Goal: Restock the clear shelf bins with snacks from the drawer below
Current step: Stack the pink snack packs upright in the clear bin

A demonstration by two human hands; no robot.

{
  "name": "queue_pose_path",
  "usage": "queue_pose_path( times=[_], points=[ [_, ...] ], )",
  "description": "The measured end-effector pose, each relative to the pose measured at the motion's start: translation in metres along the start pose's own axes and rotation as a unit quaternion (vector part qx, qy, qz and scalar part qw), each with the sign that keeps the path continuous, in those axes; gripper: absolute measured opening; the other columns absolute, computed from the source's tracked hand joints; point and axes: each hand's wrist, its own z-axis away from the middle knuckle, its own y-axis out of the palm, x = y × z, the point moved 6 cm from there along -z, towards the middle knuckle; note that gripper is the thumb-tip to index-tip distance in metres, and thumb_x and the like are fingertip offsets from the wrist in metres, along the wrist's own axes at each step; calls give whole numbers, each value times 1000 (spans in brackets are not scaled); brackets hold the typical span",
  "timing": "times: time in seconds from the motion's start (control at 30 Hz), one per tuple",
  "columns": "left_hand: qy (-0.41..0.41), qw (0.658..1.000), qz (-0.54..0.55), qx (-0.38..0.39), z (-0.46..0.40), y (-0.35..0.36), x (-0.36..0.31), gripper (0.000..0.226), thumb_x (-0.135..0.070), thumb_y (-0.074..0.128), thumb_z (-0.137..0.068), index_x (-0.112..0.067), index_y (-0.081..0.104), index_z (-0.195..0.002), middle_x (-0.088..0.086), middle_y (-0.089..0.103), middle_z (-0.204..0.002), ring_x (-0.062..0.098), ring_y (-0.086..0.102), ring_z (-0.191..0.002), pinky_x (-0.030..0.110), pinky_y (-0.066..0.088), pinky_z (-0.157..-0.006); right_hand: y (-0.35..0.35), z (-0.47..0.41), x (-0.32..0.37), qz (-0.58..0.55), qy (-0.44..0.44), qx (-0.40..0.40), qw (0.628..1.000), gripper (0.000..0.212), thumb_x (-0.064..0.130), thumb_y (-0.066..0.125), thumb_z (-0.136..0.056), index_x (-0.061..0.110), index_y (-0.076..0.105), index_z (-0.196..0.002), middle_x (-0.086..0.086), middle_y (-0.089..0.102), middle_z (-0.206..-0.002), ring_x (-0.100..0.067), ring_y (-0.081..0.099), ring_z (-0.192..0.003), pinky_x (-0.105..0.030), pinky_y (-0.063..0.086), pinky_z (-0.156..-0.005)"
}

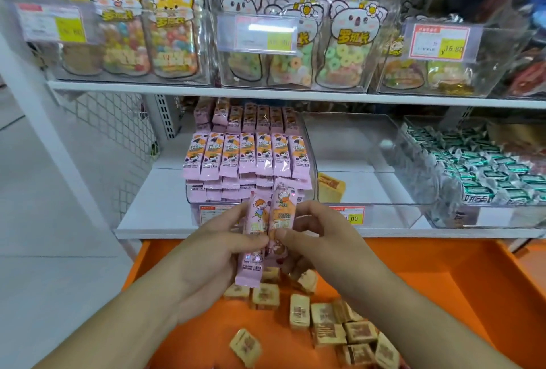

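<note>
Both hands hold pink snack packets upright above the open orange drawer (pixel 428 253). My left hand (pixel 212 253) grips one pink packet (pixel 254 226), thumb across its front. My right hand (pixel 322 235) pinches a second pink packet (pixel 283 209) beside it. Just behind them stands a clear shelf bin (pixel 310 144) stacked full of the same pink packets (pixel 245 153). To its right a clear bin (pixel 381 188) holds a single tan square snack (pixel 331 187). Several tan square snacks (pixel 325 318) lie loose in the drawer under my hands.
A further bin on the right holds green-wrapped candies (pixel 484 167). The upper shelf (pixel 266 92) carries clear bins of animal-shaped gummy pouches (pixel 342 43) with price tags. A white wire panel (pixel 112 126) closes the shelf's left side, with pale floor (pixel 38 191) beyond.
</note>
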Motion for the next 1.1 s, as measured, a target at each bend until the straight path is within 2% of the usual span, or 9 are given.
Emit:
queue_pose_path(
  times=[0.1, 0.23, 0.37, 0.5, 0.7, 0.87, 0.93, 1.03, 1.1],
  points=[
    [16, 1000, -4, 10, 7, 2, -6, 52, 12, 53, -95, -18, 63, -136, 17, 75, -119, 27, 74, -109, 34, 60, -87, 1, 6, 4, -8, -17, 24, 1000, 31, 1, 78, -90, 13, 65, -115, -6, 72, -99, -34, 74, -74, -40, 59, -66],
    [33, 999, 2, -1, 18, 1, -12, 43, 9, 54, -96, -17, 67, -129, 17, 76, -117, 27, 75, -105, 32, 63, -78, -3, 12, 7, 16, -49, 23, 998, 31, 7, 83, -86, 22, 72, -111, -7, 75, -99, -27, 75, -88, -38, 55, -71],
    [48, 998, -26, -38, 26, -8, -13, 38, -3, 64, -94, -14, 67, -131, 11, 75, -122, 32, 71, -116, 56, 50, -108, -13, 14, 7, -20, -57, 1, 998, 34, -2, 75, -85, 21, 74, -110, -14, 71, -99, -28, 77, -85, -37, 60, -77],
    [65, 992, -73, -77, 32, -18, -19, 33, -11, 72, -91, -18, 72, -124, 10, 77, -115, 33, 73, -110, 64, 45, -110, -26, 17, 15, -17, -77, -17, 997, 39, 10, 69, -72, 26, 76, -106, -13, 67, -97, -36, 74, -76, -55, 58, -77],
    [104, 980, -138, -101, 34, -24, -33, 37, -20, 77, -90, -34, 71, -123, 5, 79, -109, 24, 76, -104, 53, 52, -104, -45, 15, 26, 43, -104, -33, 993, 28, 9, 67, -91, 30, 76, -108, -17, 61, -78, -27, 45, -68, -45, 35, -68],
    [52, 978, -198, -30, 31, 2, -10, 32, -30, 73, -94, -56, 71, -112, -10, 80, -103, 11, 76, -99, 37, 55, -88, -25, 5, 17, 22, -84, -4, 996, 39, 38, 76, -79, 29, 70, -117, -31, 53, -84, -29, 46, -73, -48, 36, -69],
    [38, 981, -190, -19, 30, 10, -3, 30, -30, 70, -97, -58, 73, -105, -9, 80, -101, 13, 77, -95, 39, 59, -84, -22, 2, 13, 21, -86, -8, 996, 29, 30, 74, -93, 31, 68, -121, -21, 48, -77, -26, 49, -73, -48, 40, -71],
    [38, 984, -176, -9, 27, 12, 0, 33, -26, 77, -91, -44, 73, -118, -5, 80, -103, 15, 77, -93, 31, 57, -72, -19, 3, 12, 51, -104, -24, 993, 21, 28, 66, -102, 35, 65, -122, -4, 52, -76, -22, 53, -71, -45, 46, -70],
    [41, 983, -179, -6, 27, 11, -2, 39, -18, 79, -89, -39, 71, -121, -5, 80, -103, 13, 77, -92, 26, 55, -68, -16, 5, 15, 70, -116, -40, 990, 27, 31, 68, -100, 43, 62, -123, 8, 68, -100, -13, 66, -80, -41, 56, -77]
  ],
)
